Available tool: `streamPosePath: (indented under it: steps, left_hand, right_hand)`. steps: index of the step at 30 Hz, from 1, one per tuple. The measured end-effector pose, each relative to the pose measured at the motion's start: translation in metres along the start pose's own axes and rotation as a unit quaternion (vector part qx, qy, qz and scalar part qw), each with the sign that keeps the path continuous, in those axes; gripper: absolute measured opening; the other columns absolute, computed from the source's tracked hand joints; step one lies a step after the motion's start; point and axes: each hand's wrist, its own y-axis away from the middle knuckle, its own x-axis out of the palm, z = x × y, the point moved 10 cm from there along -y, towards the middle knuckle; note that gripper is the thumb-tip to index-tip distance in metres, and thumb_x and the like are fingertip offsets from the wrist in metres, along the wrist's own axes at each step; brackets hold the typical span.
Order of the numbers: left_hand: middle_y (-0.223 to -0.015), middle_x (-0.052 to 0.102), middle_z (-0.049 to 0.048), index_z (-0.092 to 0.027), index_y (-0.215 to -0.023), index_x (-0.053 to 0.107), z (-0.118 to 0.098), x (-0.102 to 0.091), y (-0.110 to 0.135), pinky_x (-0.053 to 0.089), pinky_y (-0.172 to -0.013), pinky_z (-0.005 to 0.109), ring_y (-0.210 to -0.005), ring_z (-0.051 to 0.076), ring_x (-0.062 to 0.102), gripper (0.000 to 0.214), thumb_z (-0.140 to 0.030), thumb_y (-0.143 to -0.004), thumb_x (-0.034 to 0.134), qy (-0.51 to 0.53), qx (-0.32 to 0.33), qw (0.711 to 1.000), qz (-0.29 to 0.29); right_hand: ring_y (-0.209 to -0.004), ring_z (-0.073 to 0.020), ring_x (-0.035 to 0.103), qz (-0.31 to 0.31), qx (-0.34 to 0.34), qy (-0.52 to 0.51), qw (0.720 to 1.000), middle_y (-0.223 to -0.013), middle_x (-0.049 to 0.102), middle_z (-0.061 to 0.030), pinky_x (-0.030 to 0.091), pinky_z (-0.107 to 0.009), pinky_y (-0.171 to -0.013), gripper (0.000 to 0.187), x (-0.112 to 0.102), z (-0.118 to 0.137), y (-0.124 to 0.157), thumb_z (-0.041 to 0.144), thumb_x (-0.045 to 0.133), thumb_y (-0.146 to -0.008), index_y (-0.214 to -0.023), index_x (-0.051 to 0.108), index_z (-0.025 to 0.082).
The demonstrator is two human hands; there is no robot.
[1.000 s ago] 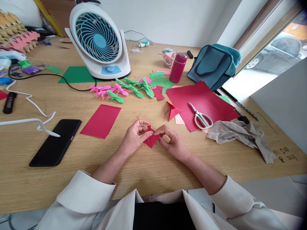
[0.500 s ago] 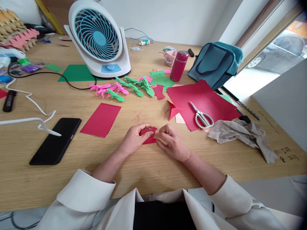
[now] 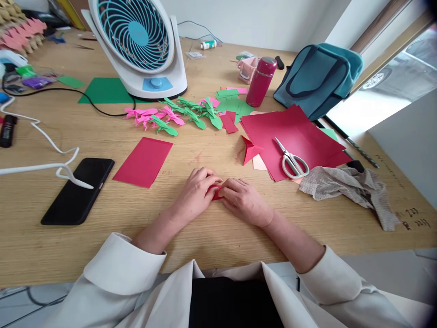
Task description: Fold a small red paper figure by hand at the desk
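A small piece of folded red paper [image 3: 216, 193] lies between my two hands, mostly covered by the fingers. My left hand [image 3: 196, 193] is closed on its left side, thumb and fingertips pressed to it. On the right side my right hand [image 3: 243, 200] pinches the same paper with curled fingers. Left of the hands is a flat red paper rectangle [image 3: 143, 162]. Beyond them to the right sits a red folded paper piece [image 3: 250, 150] with pointed ends, beside a stack of red sheets [image 3: 297, 132] with white-handled scissors [image 3: 292, 160] on top.
Pink and green folded paper figures [image 3: 170, 116] lie in front of a white fan [image 3: 150, 82]. A black phone [image 3: 78, 191] with a white cable is at left. A red bottle [image 3: 261, 82], a teal bag [image 3: 317, 82] and a crumpled cloth [image 3: 341, 187] stand or lie at right.
Both hands have closed further over the red paper, so less of it shows. My left fingers now lie over its top. The whole view has shifted slightly.
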Motion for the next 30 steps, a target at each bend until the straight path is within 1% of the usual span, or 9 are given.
streamPosePath:
  steps: [2,4,6,9,12,16,22,30]
  left_hand:
    - [-0.100,0.064,0.0058,-0.020,-0.099,0.068,-0.001,-0.001,0.003,0.048,-0.090,0.036,-0.099,0.021,0.059,0.023,-0.010,-0.091,0.050,0.000,-0.002,1.000,0.007]
    - [-0.091,0.063,0.0040,-0.019,-0.094,0.067,-0.002,0.001,0.007,0.048,-0.081,0.031,-0.088,0.018,0.060,0.023,-0.007,-0.091,0.047,0.011,-0.001,0.999,0.035]
    - [-0.087,0.062,0.0032,-0.019,-0.091,0.066,-0.003,0.001,0.014,0.047,-0.076,0.030,-0.083,0.018,0.060,0.022,-0.008,-0.091,0.047,0.007,0.001,0.999,0.050]
    - [-0.091,0.063,0.0031,-0.019,-0.094,0.064,-0.003,-0.003,0.023,0.046,-0.079,0.030,-0.087,0.017,0.060,0.020,-0.010,-0.093,0.047,0.016,0.005,0.999,0.049]
    - [-0.094,0.063,0.0029,-0.020,-0.096,0.063,-0.003,-0.004,0.028,0.046,-0.083,0.030,-0.092,0.017,0.060,0.014,-0.013,-0.094,0.051,0.030,0.008,0.998,0.057]
    - [-0.093,0.061,0.0027,-0.020,-0.092,0.062,-0.002,-0.001,0.028,0.047,-0.079,0.030,-0.090,0.018,0.060,0.007,-0.016,-0.092,0.057,0.014,-0.001,0.998,0.056]
    - [-0.087,0.061,0.0015,-0.021,-0.089,0.063,0.001,-0.001,0.026,0.046,-0.079,0.029,-0.084,0.016,0.059,0.012,-0.015,-0.093,0.053,0.009,-0.016,0.999,0.035]
    - [-0.085,0.062,0.0014,-0.021,-0.086,0.062,0.004,-0.003,0.024,0.044,-0.075,0.030,-0.082,0.017,0.059,0.010,-0.017,-0.093,0.055,-0.016,-0.040,0.998,0.040]
  right_hand:
    - [-0.084,-0.0197,0.054,0.010,0.006,-0.001,1.000,-0.092,0.061,-0.0080,0.045,-0.034,-0.079,0.017,0.003,-0.002,0.000,0.018,0.047,-0.098,-0.093,0.062,0.019]
    - [-0.083,-0.0199,0.054,0.017,0.011,0.004,1.000,-0.091,0.061,-0.0080,0.045,-0.034,-0.079,0.016,0.005,-0.003,0.001,0.019,0.048,-0.098,-0.091,0.062,0.018]
    - [-0.083,-0.0203,0.053,0.021,0.013,0.009,1.000,-0.091,0.061,-0.0083,0.044,-0.034,-0.078,0.016,0.006,-0.003,0.001,0.020,0.049,-0.097,-0.090,0.063,0.017]
    - [-0.082,-0.0204,0.052,0.021,0.017,0.006,1.000,-0.090,0.061,-0.0084,0.044,-0.034,-0.077,0.017,0.004,-0.002,0.000,0.019,0.049,-0.097,-0.087,0.062,0.017]
    - [-0.082,-0.0199,0.053,0.015,0.032,-0.020,0.999,-0.088,0.061,-0.0078,0.045,-0.033,-0.077,0.016,0.002,-0.004,-0.001,0.019,0.049,-0.097,-0.089,0.062,0.017]
    - [-0.082,-0.0195,0.054,0.008,0.064,-0.064,0.996,-0.088,0.061,-0.0072,0.045,-0.033,-0.077,0.013,0.002,-0.010,-0.002,0.019,0.051,-0.096,-0.087,0.060,0.019]
    - [-0.083,-0.0200,0.056,0.012,0.091,-0.075,0.993,-0.089,0.062,-0.0070,0.046,-0.034,-0.078,0.010,0.003,-0.013,-0.003,0.018,0.053,-0.095,-0.087,0.059,0.019]
    - [-0.085,-0.0208,0.056,0.006,0.112,-0.066,0.992,-0.090,0.063,-0.0069,0.045,-0.034,-0.078,0.007,0.006,-0.018,-0.001,0.018,0.051,-0.096,-0.096,0.057,0.020]
